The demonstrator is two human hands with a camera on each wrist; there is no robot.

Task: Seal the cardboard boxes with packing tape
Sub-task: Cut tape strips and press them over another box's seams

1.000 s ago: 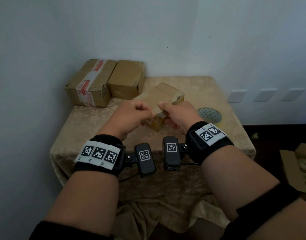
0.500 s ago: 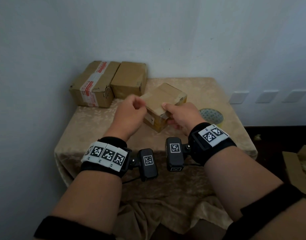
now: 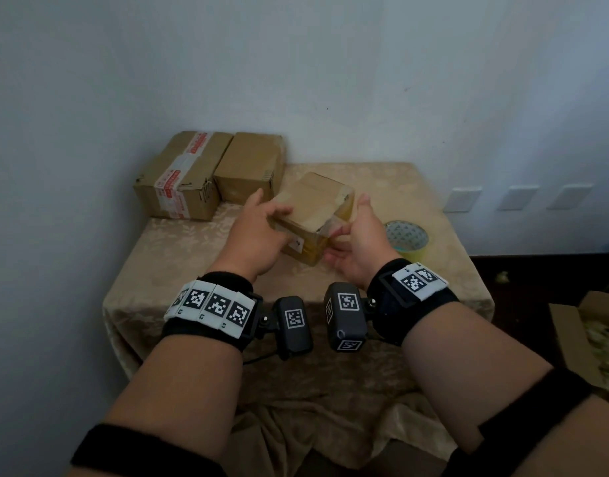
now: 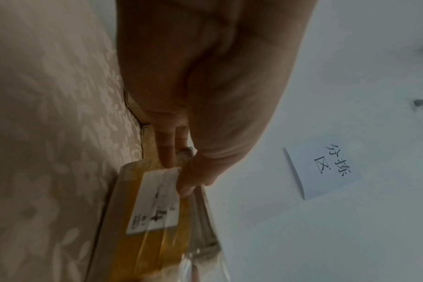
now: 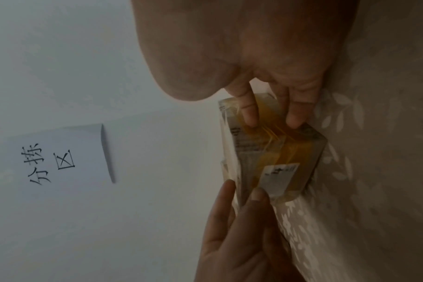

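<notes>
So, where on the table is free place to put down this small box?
Bare cloth lies left of the left hand, in front of the two back boxes. The tape roll crowds the right side.

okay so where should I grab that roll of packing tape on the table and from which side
The tape roll lies flat on the tablecloth, hole upward, right of the small box. Probably best from above: one finger inside the hole, thumb on the outer rim, with the right hand.
</notes>
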